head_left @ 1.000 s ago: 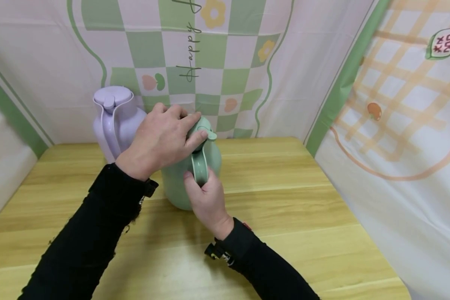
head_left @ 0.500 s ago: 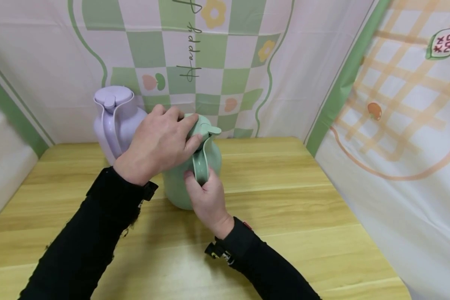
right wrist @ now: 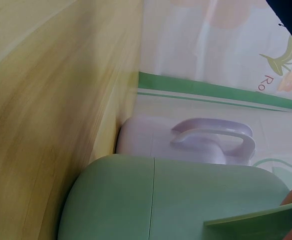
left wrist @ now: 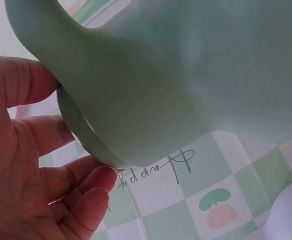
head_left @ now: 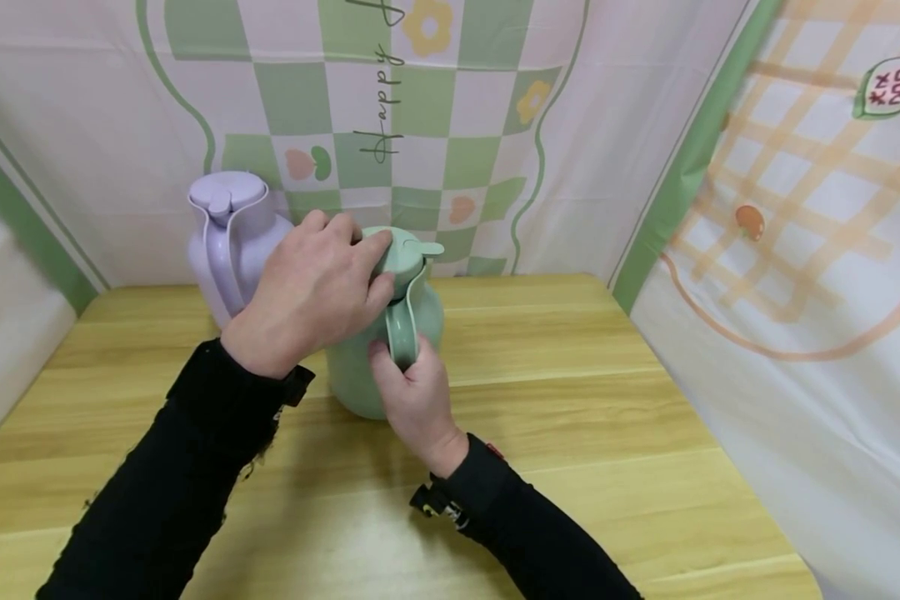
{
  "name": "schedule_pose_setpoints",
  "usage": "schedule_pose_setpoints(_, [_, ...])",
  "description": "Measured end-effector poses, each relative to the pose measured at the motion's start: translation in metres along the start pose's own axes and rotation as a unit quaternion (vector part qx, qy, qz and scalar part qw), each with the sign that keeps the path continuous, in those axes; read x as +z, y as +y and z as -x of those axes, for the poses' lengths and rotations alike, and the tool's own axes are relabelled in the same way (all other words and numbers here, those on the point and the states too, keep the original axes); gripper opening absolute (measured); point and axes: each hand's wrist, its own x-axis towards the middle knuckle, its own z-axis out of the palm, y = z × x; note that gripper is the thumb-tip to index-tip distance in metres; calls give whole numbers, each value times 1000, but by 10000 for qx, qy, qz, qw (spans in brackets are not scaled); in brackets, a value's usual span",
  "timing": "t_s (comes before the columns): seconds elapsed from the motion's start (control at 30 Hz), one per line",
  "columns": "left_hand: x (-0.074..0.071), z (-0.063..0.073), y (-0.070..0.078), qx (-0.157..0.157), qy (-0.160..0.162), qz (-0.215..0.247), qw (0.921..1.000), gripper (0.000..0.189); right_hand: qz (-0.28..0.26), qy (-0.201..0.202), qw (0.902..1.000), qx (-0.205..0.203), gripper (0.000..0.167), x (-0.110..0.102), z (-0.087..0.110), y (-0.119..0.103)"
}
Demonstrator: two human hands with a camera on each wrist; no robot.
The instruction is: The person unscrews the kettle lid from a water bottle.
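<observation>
A green thermos jug [head_left: 356,379] stands upright on the wooden table. My left hand [head_left: 309,287] grips its round lid [head_left: 401,254] from the left, thumb on the near side and fingers on the far side. The lid's small lever [head_left: 432,248] points right, out of line with the handle [head_left: 402,329]. Seen from the left wrist, thumb and fingers sit around the lid's rim [left wrist: 83,132]. My right hand [head_left: 418,404] holds the jug's handle, with the thumb on its near side. In the right wrist view only fingertips show at the handle [right wrist: 258,222].
A lilac thermos jug [head_left: 228,242] of the same shape stands just left and behind, partly covered by my left hand. Behind the table [head_left: 570,417] hangs a checked cloth [head_left: 420,100]; another printed cloth [head_left: 795,250] hangs on the right.
The lid has turned counterclockwise, its lever swinging from near the handle toward the right. My left hand has turned slightly with it and drawn back a little; my right hand stays on the handle.
</observation>
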Motion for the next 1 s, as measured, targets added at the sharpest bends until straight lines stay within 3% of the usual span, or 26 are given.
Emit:
schedule_pose_setpoints(0.27, [5, -1, 1, -49, 367, 102, 9993, 25, -250, -174, 9995, -64, 43, 0, -1, 0])
schedule_pose_setpoints(0.53, [11, -3, 2, -24, 795, -63, 9968, 37, -260, -186, 9995, -43, 43, -1, -2, -1])
schedule_pose_setpoints(0.73, [15, -6, 2, -319, 732, -81, 9968, 43, -238, -179, 9996, -10, 42, -1, -1, -2])
schedule_pose_setpoints(1.0, [19, -9, 4, -444, 898, -150, 9949, 48, -207, -151, 9997, -13, 42, -1, -1, -2])
